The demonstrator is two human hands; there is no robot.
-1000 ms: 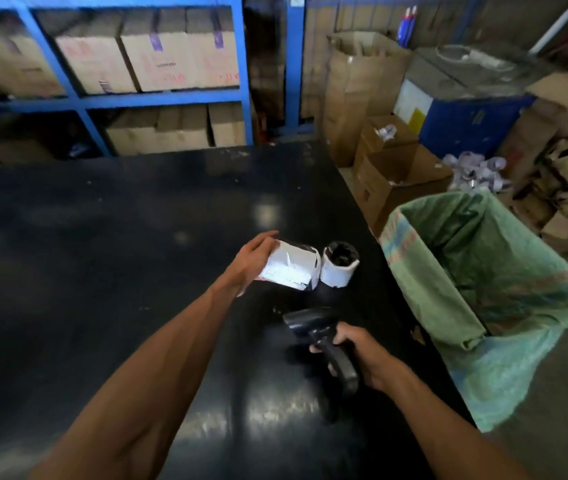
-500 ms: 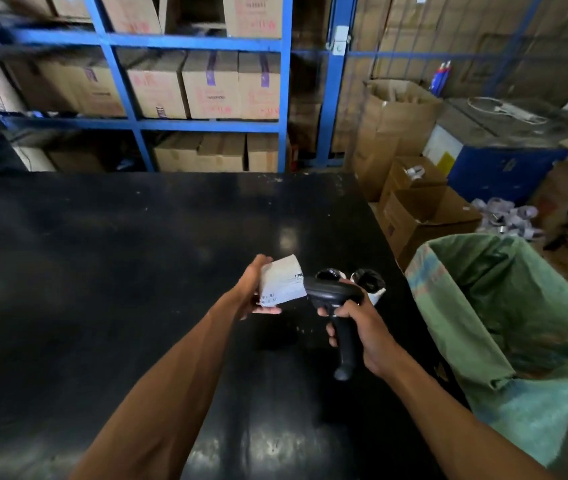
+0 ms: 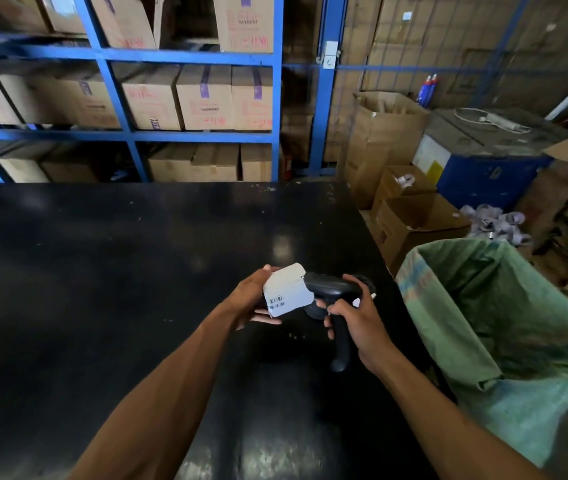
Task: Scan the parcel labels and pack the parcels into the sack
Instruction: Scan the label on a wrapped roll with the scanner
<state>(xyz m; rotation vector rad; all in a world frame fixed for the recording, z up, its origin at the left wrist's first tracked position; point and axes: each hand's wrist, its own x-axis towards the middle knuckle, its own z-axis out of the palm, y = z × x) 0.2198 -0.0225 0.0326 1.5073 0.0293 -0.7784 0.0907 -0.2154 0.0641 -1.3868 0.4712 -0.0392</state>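
Observation:
My left hand grips a small white parcel above the black table, its barcode label turned up toward me. My right hand is wrapped around the handle of a black barcode scanner, whose head touches or overlaps the parcel's right edge. A second parcel on the table is almost wholly hidden behind the scanner and my right hand. The open green woven sack stands just off the table's right edge.
Open cardboard boxes sit on the floor beyond the sack, with a blue cabinet and paper scraps behind them. Blue shelving filled with cartons runs along the table's far side.
The scanner rose from the table up to the parcel. My left hand tilted the parcel so its label faces up, and both hands came together. The camera view lifted.

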